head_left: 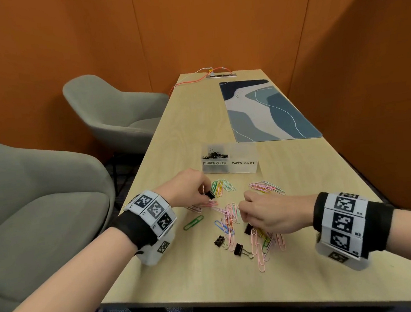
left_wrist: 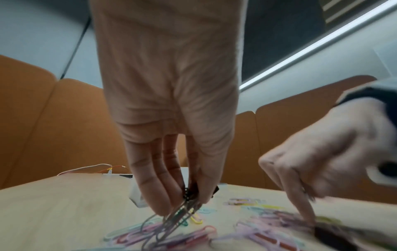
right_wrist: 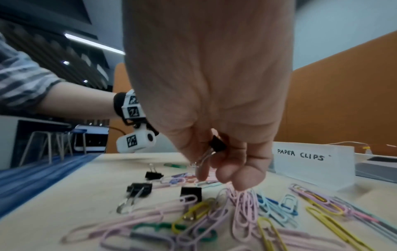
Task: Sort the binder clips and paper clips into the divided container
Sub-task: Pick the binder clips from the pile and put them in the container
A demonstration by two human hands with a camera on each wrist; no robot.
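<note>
The left hand is pinching a black binder clip, apparently with others, just short of the container; the right hand is pinching another binder clip.

The divided container stood mid-desk, binder clips in its left compartment. Behind it to the right lay a mat, and a power strip sat at the far edge. In front of the container, paper clips lay scattered, with three loose binder clips among them nearer the person. Two chairs stood left of the desk.
</note>
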